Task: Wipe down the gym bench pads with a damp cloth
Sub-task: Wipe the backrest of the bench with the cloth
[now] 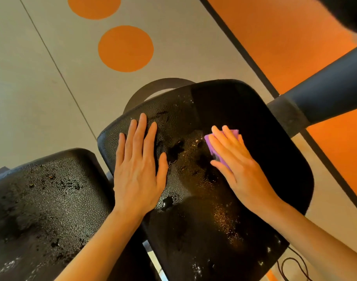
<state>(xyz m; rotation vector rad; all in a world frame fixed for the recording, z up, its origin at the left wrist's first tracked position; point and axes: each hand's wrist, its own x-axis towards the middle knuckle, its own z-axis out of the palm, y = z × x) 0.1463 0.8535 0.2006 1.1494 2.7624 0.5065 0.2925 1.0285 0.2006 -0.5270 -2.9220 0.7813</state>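
Note:
A black textured bench pad (254,122) fills the middle of the view, its surface wet and glistening. My left hand (140,169) lies flat on its left half, fingers spread, holding nothing. My right hand (238,169) presses a folded purple cloth (211,146) onto the pad's middle; most of the cloth is hidden under my fingers and palm. A second black pad (46,199) sits lower left, separated by a narrow gap, and is also speckled with water.
The floor is grey with two orange circles (126,48) and a wide orange strip (285,33) edged in black. A thick black padded bar (325,100) crosses at right. A thin black cable (291,268) lies bottom right.

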